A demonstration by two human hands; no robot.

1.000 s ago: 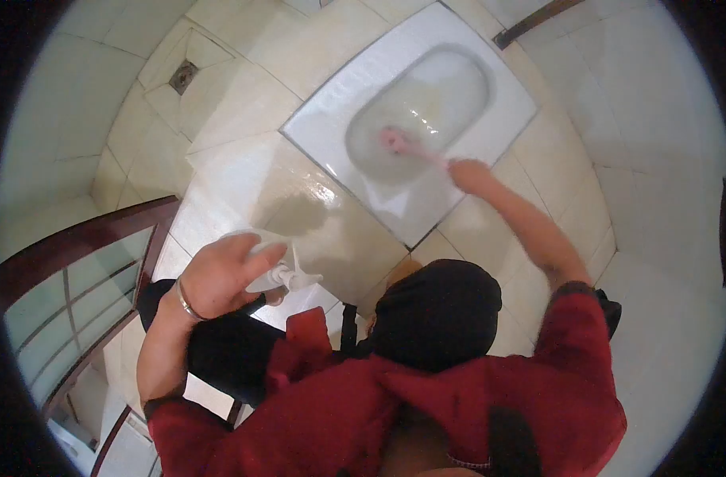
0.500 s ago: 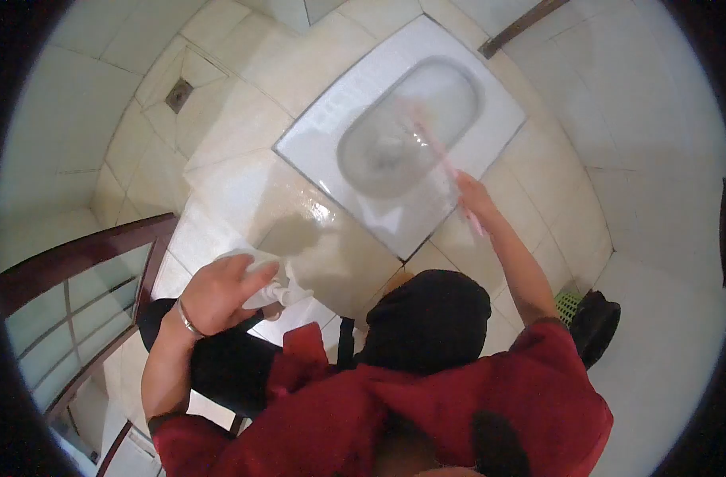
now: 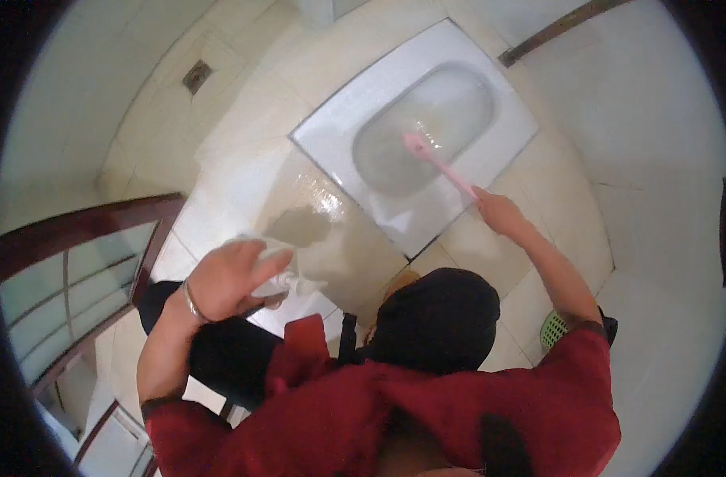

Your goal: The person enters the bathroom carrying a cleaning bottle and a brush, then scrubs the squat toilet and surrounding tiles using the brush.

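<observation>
My right hand (image 3: 502,213) is closed round the handle of a pink brush (image 3: 450,172). The brush head lies inside the basin of a white squat toilet (image 3: 331,133) set in the floor. On the left, my left hand (image 3: 232,278), with a bracelet at the wrist, is wrapped round a white bottle (image 3: 286,278) with a nozzle top, held above the floor near my knee. Part of the bottle is hidden by the fingers.
A square floor drain (image 3: 197,77) lies at the upper left. A dark-framed glass door (image 3: 77,262) stands at the left. A green basket (image 3: 552,329) is beside my right arm. The beige tiled floor (image 3: 299,179) shines as if wet.
The brush head has moved about within the basin, and the right hand has gone slightly right and down. The left hand still holds the bottle in nearly the same place.
</observation>
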